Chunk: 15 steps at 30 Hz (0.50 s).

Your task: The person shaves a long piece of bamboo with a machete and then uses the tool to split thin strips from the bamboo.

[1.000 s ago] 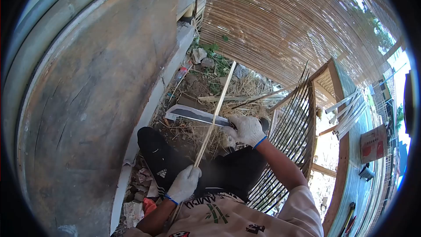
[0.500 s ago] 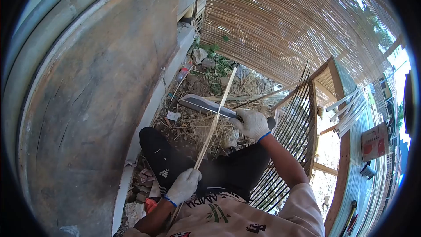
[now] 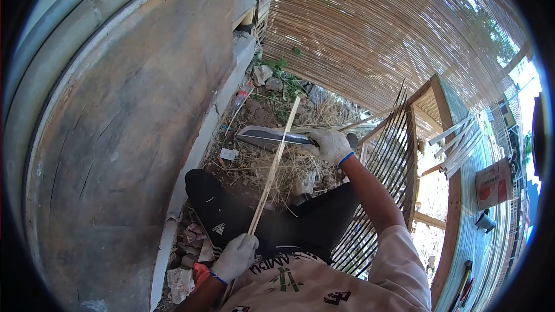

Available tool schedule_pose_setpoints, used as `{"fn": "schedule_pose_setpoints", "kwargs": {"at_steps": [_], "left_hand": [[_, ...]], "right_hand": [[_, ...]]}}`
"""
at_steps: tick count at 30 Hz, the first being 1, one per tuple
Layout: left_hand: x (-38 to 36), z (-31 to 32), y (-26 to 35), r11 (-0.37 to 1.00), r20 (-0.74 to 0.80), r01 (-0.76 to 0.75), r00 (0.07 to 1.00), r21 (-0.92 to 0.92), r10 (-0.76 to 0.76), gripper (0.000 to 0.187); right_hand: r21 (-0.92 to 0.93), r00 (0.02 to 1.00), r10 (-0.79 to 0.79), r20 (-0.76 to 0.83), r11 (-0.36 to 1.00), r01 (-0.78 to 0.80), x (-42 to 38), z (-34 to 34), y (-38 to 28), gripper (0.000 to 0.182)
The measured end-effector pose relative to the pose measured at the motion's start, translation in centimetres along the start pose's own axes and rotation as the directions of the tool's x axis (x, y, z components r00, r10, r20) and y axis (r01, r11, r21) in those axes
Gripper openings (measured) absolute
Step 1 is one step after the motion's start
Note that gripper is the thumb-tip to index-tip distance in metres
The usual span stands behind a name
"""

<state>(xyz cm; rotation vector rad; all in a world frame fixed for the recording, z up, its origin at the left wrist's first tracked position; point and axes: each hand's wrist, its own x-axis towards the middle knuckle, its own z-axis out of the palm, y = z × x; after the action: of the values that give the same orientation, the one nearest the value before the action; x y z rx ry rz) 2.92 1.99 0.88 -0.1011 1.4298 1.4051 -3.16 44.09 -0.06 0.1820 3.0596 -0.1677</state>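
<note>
A white knit glove with a blue cuff covers my left hand (image 3: 236, 257), closed low by my lap around a long pale bamboo strip (image 3: 269, 178). The strip slants up and away from me, and its far end stands past the blade. My right hand (image 3: 332, 147), gloved the same way, is wrapped round the handle of a machete (image 3: 260, 135). Its broad dark blade points left and lies crosswise to the strip, the strip passing over it in this view. The handle's rounded end shows beyond my right fist.
Dry shavings (image 3: 289, 176) litter the soil between my black-trousered legs (image 3: 214, 205). To the left leans a large worn board (image 3: 127, 115). A slatted bamboo panel (image 3: 378, 179) stands close at the right, near a ledge with a cardboard box (image 3: 494, 184). A bamboo screen (image 3: 370, 34) rises ahead.
My left hand has slid down and left toward my body, drawing the strip back across the blade. My right hand has risen slightly, leaving the machete more level.
</note>
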Motion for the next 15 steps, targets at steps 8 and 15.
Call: {"fn": "schedule_pose_setpoints", "kwargs": {"at_steps": [8,15], "left_hand": [[-5.4,-3.2,-11.3,0.853,0.146,-0.356,0.934,0.382,0.325,0.027],[-4.8,-2.6,-5.3,0.835,-0.072,-0.274,0.935,0.478,0.348,0.036]], "right_hand": [[0.002,0.814,0.571,-0.111,0.819,-0.574,5.1,2.4,10.5,0.072],[0.365,0.802,0.517,-0.301,0.839,-0.404,0.8,-2.7,13.5,0.07]]}}
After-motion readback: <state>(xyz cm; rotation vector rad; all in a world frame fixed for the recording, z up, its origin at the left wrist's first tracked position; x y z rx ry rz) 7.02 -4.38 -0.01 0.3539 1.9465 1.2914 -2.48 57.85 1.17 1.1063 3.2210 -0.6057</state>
